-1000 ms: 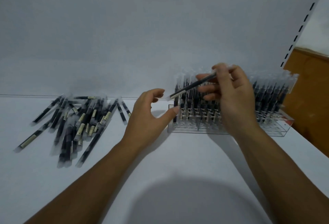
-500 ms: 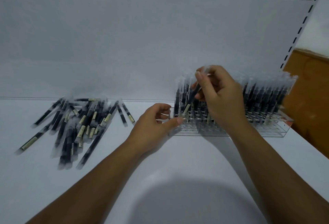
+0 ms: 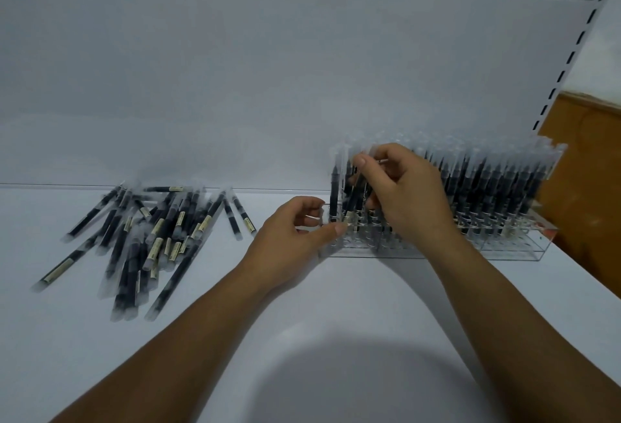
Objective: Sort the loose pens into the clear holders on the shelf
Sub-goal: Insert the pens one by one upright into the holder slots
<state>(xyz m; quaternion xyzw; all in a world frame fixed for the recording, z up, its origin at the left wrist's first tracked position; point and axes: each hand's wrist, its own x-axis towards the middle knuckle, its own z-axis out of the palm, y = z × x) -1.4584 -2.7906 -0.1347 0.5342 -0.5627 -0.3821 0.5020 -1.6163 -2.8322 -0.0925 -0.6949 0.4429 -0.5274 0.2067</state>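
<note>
Pen (image 3: 354, 197) has swung from slantwise a second ago to near-upright, lower end down among the slots at the left end of the clear holder (image 3: 504, 252). The right hand (image 3: 406, 197) pinches its upper barrel between thumb and fingers, so it's not released and seating looks like the step in hand. Left hand (image 3: 289, 237) has closed in, thumb and curled fingers pinching the holder's left front corner to steady it; the holder's right side is packed, but a big pile of loose pens (image 3: 151, 237) lies on the shelf (image 3: 336, 321) well to the left, so plenty remains.
</note>
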